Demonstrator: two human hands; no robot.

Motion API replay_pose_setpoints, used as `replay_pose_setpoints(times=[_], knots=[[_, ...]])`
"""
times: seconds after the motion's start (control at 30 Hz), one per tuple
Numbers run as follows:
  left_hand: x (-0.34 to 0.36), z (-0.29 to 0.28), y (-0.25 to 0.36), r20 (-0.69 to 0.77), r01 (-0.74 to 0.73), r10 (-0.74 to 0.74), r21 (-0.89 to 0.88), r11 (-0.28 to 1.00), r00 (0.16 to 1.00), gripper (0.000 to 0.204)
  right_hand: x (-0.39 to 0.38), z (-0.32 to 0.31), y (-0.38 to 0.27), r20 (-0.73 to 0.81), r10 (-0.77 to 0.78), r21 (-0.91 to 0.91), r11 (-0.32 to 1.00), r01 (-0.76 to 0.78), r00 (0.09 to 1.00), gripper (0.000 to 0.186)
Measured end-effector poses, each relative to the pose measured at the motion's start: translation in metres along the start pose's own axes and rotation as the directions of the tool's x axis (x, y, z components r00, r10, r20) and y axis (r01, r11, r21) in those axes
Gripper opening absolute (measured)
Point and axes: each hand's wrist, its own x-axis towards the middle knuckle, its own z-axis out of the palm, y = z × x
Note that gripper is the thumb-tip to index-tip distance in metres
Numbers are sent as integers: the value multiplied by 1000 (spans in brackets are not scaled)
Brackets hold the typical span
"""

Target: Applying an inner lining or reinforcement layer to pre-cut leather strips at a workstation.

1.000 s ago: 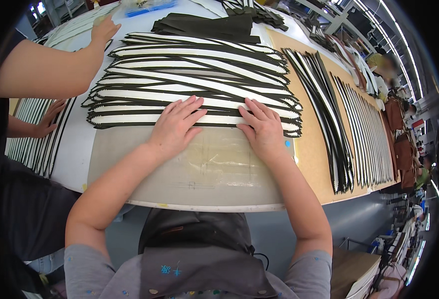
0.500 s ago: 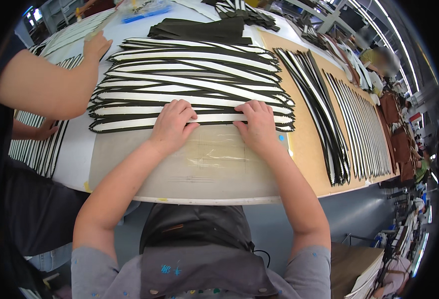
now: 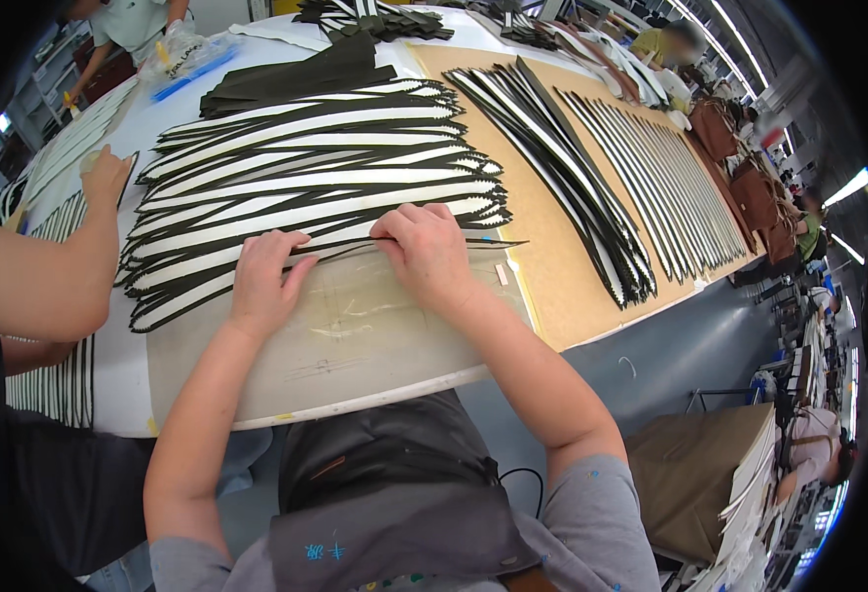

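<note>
A wide pile of black-and-white zigzag-ended strips (image 3: 316, 178) lies crosswise in front of me on a grey translucent mat (image 3: 335, 345). My left hand (image 3: 271, 281) is closed at the pile's near edge, thumb and fingertips pinching a narrow dark-edged strip (image 3: 335, 247). My right hand (image 3: 419, 247) grips the same strip farther right with curled fingers, and the strip's thin end (image 3: 503, 244) sticks out past that hand, beyond the pile. A small pale piece (image 3: 501, 274) lies near the mat's right edge.
Black pieces (image 3: 286, 79) lie behind the pile. A long bundle (image 3: 552, 178) and a row of narrow strips (image 3: 651, 187) rest on tan board at right. A co-worker's arm (image 3: 49, 276) reaches over striped pieces at left. Brown bags (image 3: 755, 197) line the far right.
Both hands went from fingers spread flat on the pile to curled round one strip, whose end now juts rightward. The co-worker's hand moved lower; the view has turned.
</note>
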Motion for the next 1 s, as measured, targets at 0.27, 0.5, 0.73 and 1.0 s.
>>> replay_pose_setpoints(times=[0.27, 0.5, 0.73, 1.0], knots=[[-4, -28, 12, 355, 399, -346, -86, 913, 868, 14, -34, -13, 0, 127, 66, 146, 986, -85, 990, 9], [-25, -23, 2, 241, 381, -332, -197, 903, 912, 13, -96, -53, -10, 224, 185, -114, 980, -163, 957, 38], [-31, -22, 3, 260, 367, -322, -147, 918, 910, 15, -110, -66, -8, 335, 312, -155, 949, -274, 889, 59], [-28, -32, 26, 265, 93, -67, -88, 992, 962, 35, -110, -65, -5, 348, 303, -63, 952, -300, 887, 60]])
